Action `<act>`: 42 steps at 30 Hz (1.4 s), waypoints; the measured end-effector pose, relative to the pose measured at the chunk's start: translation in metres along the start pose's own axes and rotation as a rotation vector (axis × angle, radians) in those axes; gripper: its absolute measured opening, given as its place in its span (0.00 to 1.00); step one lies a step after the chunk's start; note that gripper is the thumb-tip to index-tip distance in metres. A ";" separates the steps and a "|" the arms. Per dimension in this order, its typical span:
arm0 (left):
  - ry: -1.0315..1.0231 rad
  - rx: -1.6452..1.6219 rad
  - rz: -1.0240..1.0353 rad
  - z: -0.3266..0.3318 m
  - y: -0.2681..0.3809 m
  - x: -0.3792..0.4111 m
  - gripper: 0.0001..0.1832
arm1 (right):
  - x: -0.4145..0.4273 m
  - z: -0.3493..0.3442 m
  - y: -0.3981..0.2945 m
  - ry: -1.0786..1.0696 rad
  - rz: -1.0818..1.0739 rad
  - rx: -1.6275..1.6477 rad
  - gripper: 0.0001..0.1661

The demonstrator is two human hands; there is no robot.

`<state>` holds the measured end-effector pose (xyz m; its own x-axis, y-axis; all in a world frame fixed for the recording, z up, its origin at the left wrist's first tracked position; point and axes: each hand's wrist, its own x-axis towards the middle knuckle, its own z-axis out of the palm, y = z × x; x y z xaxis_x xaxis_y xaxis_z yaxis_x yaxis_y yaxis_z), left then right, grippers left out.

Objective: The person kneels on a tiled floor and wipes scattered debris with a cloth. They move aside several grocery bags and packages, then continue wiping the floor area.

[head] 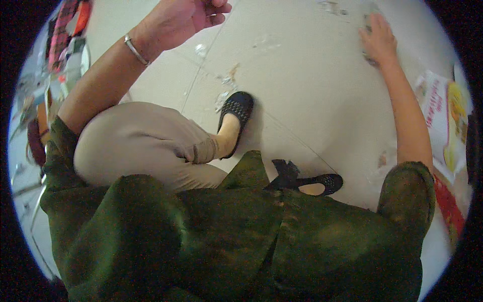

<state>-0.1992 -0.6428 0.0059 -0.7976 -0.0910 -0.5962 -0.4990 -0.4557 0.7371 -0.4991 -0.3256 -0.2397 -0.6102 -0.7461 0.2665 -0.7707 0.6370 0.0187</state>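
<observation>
Out over the pale tiled floor (pixel 302 75), at the upper right, my right hand (pixel 380 39) presses palm down on a small grey-green object (pixel 368 58). The hand covers most of that object, and blur hides its kind. My left hand (pixel 181 22) hovers near the top edge with its fingers loosely bent and nothing visible in it; part of it is cut off. A silver bracelet (pixel 136 50) circles that wrist. Small scraps of litter (pixel 228 79), some shiny, lie on the tiles between my hands.
My bent knee (pixel 128 139) and two black perforated slip-on shoes (pixel 241 104) occupy the near floor. Beside my right arm stands a printed white and yellow package (pixel 439 120) bearing writing. Mixed items, including a pink plaid cloth (pixel 62 36), crowd the left rim.
</observation>
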 end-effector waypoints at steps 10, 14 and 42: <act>0.316 -0.206 -0.057 -0.027 -0.048 -0.122 0.20 | 0.007 0.050 0.008 -0.128 0.284 -0.215 0.29; 0.209 -0.117 -0.127 -0.045 -0.066 -0.122 0.20 | 0.017 0.062 0.036 -0.142 0.068 -0.257 0.27; 0.243 -0.491 -0.589 0.038 -0.265 -0.222 0.21 | -0.014 0.066 0.067 -0.020 -0.121 -0.034 0.22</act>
<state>0.0975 -0.4679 -0.0448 -0.3252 0.1213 -0.9378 -0.5641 -0.8209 0.0894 -0.5547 -0.2856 -0.3057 -0.5169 -0.8215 0.2410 -0.8326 0.5479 0.0818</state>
